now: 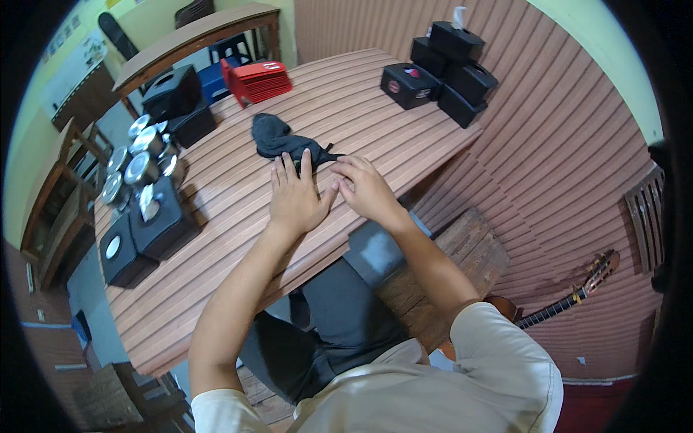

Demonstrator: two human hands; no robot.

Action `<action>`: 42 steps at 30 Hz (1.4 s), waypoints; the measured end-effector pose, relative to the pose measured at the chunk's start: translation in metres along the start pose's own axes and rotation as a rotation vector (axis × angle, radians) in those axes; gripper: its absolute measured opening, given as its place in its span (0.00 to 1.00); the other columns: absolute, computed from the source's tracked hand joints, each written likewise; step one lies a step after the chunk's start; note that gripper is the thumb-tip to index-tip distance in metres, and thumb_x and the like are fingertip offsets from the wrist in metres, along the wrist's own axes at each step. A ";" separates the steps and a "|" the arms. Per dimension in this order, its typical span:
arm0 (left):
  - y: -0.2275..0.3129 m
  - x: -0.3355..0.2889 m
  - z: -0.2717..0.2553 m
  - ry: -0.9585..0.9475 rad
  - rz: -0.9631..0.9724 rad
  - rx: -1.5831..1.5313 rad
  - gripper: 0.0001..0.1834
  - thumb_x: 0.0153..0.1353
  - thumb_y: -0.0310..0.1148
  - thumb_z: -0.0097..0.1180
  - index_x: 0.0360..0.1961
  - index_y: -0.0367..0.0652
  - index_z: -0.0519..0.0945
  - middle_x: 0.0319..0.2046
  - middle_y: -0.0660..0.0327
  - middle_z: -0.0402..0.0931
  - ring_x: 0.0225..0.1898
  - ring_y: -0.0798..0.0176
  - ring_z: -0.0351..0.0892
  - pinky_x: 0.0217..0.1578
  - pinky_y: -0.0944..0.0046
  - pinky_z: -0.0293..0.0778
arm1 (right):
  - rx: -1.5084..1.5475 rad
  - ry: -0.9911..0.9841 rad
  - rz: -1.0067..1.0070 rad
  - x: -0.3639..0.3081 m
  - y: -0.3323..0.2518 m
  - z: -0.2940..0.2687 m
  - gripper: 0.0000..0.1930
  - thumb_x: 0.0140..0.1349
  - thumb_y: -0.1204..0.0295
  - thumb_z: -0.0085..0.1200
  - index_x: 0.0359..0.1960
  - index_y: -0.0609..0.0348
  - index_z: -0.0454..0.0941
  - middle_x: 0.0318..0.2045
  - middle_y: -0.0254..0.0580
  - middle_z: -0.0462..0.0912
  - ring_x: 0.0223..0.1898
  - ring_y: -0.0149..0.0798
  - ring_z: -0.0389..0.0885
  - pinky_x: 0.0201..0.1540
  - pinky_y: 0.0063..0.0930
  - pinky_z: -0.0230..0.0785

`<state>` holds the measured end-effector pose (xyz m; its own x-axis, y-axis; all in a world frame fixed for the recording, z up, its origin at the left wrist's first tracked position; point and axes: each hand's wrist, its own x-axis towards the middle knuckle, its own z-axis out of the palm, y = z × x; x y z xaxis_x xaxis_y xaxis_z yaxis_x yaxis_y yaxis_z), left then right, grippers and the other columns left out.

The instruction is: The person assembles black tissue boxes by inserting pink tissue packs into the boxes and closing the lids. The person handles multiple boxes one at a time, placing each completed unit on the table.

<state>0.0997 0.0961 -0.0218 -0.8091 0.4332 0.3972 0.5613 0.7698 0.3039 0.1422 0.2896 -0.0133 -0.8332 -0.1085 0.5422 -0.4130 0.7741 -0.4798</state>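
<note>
A person seated at a slatted wooden surface (216, 238) presses the left hand (294, 196) flat, fingers spread and released, its fingertips touching the near edge of a crumpled dark cloth (283, 140) lying mid-surface. The right hand (367, 189) rests just beside it, fingers loosely curled at the cloth's right end; whether its grip pinches the fabric cannot be told. Black boxes (444, 68) are stacked at the far right, metal tins (141, 162) at left.

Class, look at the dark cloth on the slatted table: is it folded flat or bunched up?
Bunched up. The dark cloth lies in a crumpled heap with uneven lumps; the left hand rests fingertips on its near edge.
</note>
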 end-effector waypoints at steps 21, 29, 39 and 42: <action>0.049 0.121 0.060 0.104 -0.060 -0.235 0.46 0.70 0.51 0.58 0.80 0.36 0.58 0.73 0.27 0.63 0.75 0.27 0.62 0.78 0.36 0.53 | -0.267 0.721 0.539 0.138 0.212 -0.040 0.47 0.62 0.62 0.73 0.82 0.35 0.59 0.77 0.90 0.47 0.79 0.82 0.51 0.79 0.63 0.54; 0.043 0.119 0.059 0.233 -0.089 -0.551 0.33 0.69 0.36 0.61 0.70 0.27 0.68 0.65 0.28 0.71 0.70 0.26 0.69 0.75 0.39 0.62 | -0.137 0.715 0.479 0.127 0.217 -0.035 0.34 0.69 0.66 0.67 0.76 0.39 0.70 0.71 0.71 0.72 0.73 0.67 0.71 0.71 0.51 0.70; 0.025 0.115 0.051 0.435 -0.112 -0.808 0.24 0.68 0.27 0.61 0.63 0.30 0.75 0.57 0.37 0.78 0.61 0.37 0.78 0.65 0.49 0.73 | 0.371 0.599 0.311 0.114 0.189 -0.040 0.31 0.71 0.76 0.67 0.74 0.61 0.72 0.64 0.62 0.82 0.62 0.46 0.85 0.62 0.34 0.78; 0.020 0.118 0.036 0.450 -0.038 -0.821 0.24 0.69 0.29 0.63 0.63 0.30 0.76 0.59 0.37 0.77 0.63 0.37 0.77 0.67 0.49 0.71 | 0.748 0.508 0.341 0.102 0.161 -0.041 0.29 0.72 0.81 0.64 0.74 0.64 0.72 0.63 0.58 0.82 0.62 0.42 0.84 0.62 0.31 0.79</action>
<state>0.0091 0.1797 0.0000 -0.7822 0.0602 0.6201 0.6220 0.1332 0.7716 0.0059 0.4288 -0.0066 -0.7656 0.4673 0.4421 -0.4525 0.0973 -0.8865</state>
